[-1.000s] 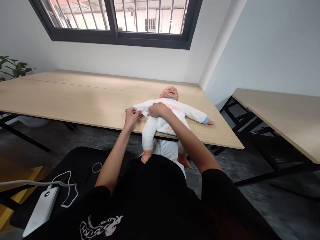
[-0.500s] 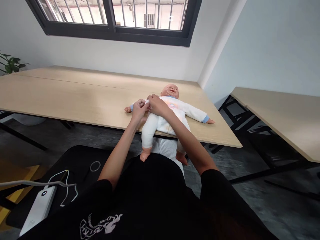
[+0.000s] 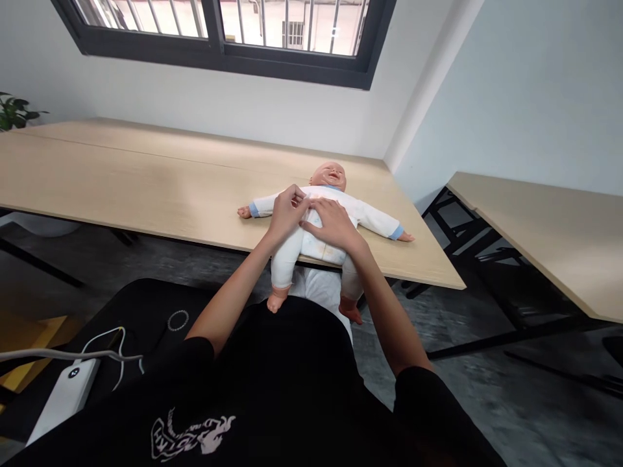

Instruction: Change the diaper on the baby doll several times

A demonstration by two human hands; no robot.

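Note:
A baby doll (image 3: pixel 329 176) in a white romper lies on its back at the near edge of a long wooden table (image 3: pixel 146 188), arms spread, legs hanging over the edge. My left hand (image 3: pixel 287 213) rests on the doll's chest with fingers curled, pinching the romper fabric. My right hand (image 3: pixel 333 226) lies on the doll's belly with its fingers stretched out flat on the cloth. Both hands touch near the middle of the torso.
A second wooden table (image 3: pixel 545 227) stands at the right with a gap between. A white power bank (image 3: pixel 61 397) with a cable and a small ring (image 3: pixel 178 320) lie on a black surface at lower left. A plant (image 3: pixel 14 111) is far left.
Both hands moved from the doll's left shoulder down to its chest and belly. The right hand has flattened out. The doll's left arm now lies uncovered.

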